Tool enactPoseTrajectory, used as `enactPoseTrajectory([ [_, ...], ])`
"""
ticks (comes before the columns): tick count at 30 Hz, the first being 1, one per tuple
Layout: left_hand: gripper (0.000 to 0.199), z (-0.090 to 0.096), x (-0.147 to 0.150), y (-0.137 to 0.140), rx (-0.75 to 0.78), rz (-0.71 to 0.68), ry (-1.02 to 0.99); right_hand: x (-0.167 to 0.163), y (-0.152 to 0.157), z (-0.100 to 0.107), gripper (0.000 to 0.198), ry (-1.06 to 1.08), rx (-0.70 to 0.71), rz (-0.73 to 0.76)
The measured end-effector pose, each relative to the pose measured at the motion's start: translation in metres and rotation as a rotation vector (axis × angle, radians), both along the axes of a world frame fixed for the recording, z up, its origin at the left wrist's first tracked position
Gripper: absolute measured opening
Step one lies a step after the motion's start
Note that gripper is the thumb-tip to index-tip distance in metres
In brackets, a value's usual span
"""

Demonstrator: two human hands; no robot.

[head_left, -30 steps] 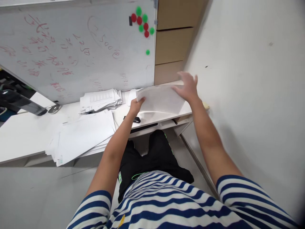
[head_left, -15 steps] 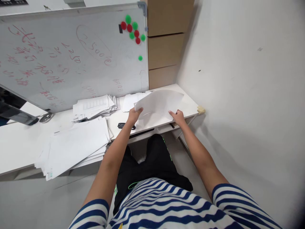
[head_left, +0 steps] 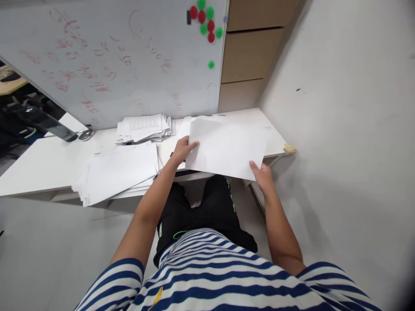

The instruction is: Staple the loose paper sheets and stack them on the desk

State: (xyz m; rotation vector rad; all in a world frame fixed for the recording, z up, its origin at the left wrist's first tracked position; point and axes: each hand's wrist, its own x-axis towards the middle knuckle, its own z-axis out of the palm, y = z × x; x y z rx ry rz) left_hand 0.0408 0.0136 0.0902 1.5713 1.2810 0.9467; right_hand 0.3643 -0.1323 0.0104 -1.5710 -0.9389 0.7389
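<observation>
A white sheet of paper (head_left: pixel 227 144) spreads nearly flat over the right part of the desk, its near edge past the desk's front. My left hand (head_left: pixel 183 150) pinches its left edge, thumb on top and fingers beneath. At the lower right corner my right hand (head_left: pixel 262 175) grips it the same way. Whether it is one sheet or more, I cannot tell. Behind it, other papers (head_left: pixel 185 126) lie partly covered. A small black object (head_left: pixel 172 154) shows only in part beside my left hand.
Left on the white desk (head_left: pixel 48 162) lie a large paper pile (head_left: pixel 121 166), overhanging the front edge, and a smaller stack (head_left: pixel 142 128). A whiteboard (head_left: pixel 155 86) with magnets stands behind. Cardboard boxes (head_left: pixel 251 54) and a wall (head_left: pixel 350 112) bound the right. A dark bottle (head_left: pixel 52 123) is far left.
The paper, curled up and bowed before, now lies flatter and closer to me. My right hand has moved right and toward me along it. The view has shifted left.
</observation>
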Motion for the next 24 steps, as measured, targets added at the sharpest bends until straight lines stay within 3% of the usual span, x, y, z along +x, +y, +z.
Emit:
enactPoseTrajectory([
  [2,0.046,0.0,-0.011,-0.002,0.106,-0.024,0.131,0.001,-0.027,-0.013,0.05,0.164,-0.04,-0.048],
  [5,0.047,-0.01,-0.033,-0.001,0.28,-0.079,0.506,-0.005,-0.06,-0.029,0.047,0.374,-0.05,-0.129],
  [9,0.058,-0.039,-0.063,-0.001,0.256,-0.24,0.864,-0.021,-0.084,-0.037,0.04,0.518,-0.134,-0.158],
  [14,0.046,-0.062,-0.07,0.0,0.187,-0.117,0.864,-0.042,-0.092,-0.038,0.037,0.513,-0.202,-0.111],
  [19,0.05,-0.06,-0.062,0.006,0.101,-0.054,0.743,-0.05,-0.091,-0.034,0.037,0.514,-0.207,-0.114],
  [24,0.049,-0.056,-0.062,0.008,0.084,-0.058,0.773,-0.049,-0.092,-0.029,0.039,0.524,-0.201,-0.108],
])
